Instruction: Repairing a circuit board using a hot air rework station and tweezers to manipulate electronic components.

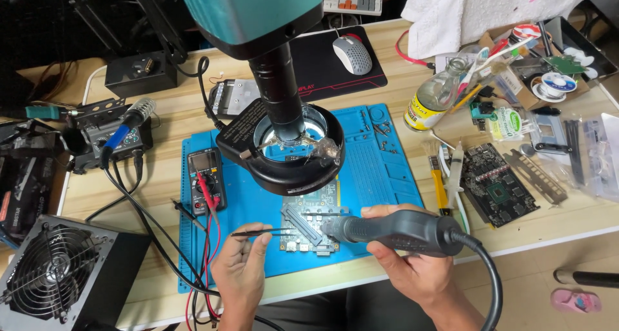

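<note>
Surface: pale wood-grain tabletop [387, 95], crowded. A blue work mat [380, 176] lies across the centre of the frame; a black mouse pad with a grey mouse [352, 54] sits above it, a keyboard cut off by the top edge.

Left of frame: soldering station [106, 140] with a blue-handled iron in its stand, a multimeter [206, 179] on the mat's left edge with red and black leads trailing down, and a black power supply with fan grille [55, 273] at lower left, cut by the frame edge.

Right of frame: glass bottle [435, 99] lying tilted, solder reels, small bags, a dark circuit card [500, 186], a yellow-handled brush [440, 189], white cloth at upper right. Floor and a pink slipper [576, 300] show at lower right.

Hidden: the microscope head and its black ring light [284, 153] hang over the mat's middle, covering the upper part of the green circuit board [309, 228]. Board details are too small to read.

My right hand [406, 266], grip wrapped tight around the hot-air handpiece [393, 231], lower centre-right. Its long axis runs nearly level, nozzle pointing to frame left over the board, cable curving off to the lower right.

My left hand [242, 266], grip pinching black tweezers [258, 232]; they lie level, tips pointing to frame right toward the board's left edge.
</note>
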